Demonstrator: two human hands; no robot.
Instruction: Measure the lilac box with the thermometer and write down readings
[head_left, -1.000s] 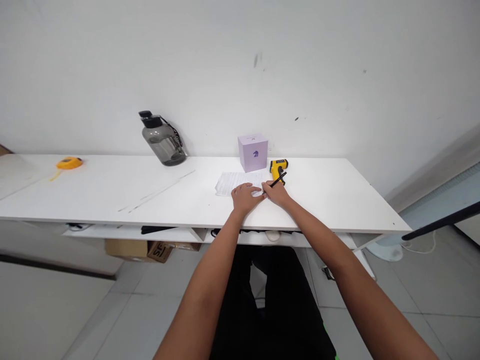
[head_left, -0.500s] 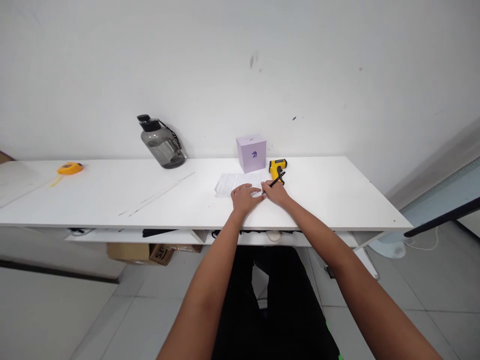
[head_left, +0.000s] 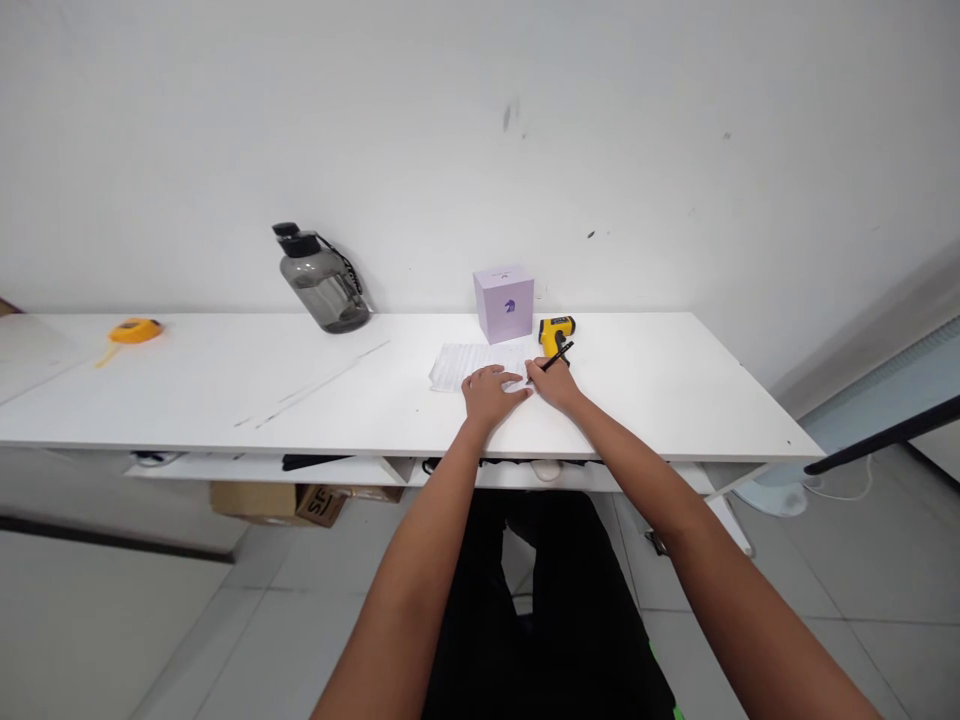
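A sheet of printed paper (head_left: 459, 366) lies on the white desk (head_left: 375, 410), partly covered by my hands. My left hand (head_left: 490, 396) rests flat on its lower edge with the fingers spread. A black pen (head_left: 558, 356) is pinched in my right hand (head_left: 552, 383), its tip down at the paper's right side. Just behind that hand is a yellow and black infrared thermometer gun (head_left: 553, 335), its handle partly hidden. A lilac box (head_left: 504, 308) with a dark purple emblem stands behind the paper.
A grey see-through water bottle (head_left: 324, 285) with a black lid stands near the wall. An orange tape measure (head_left: 135, 331) lies at the far left, its tape slightly out. Below the desktop, a shelf (head_left: 240, 468) holds dark items; a cardboard box (head_left: 259, 502) sits underneath.
The pen and my right hand have shifted very slightly to the right over the paper. My left hand stays put. The whole view has tilted a little.
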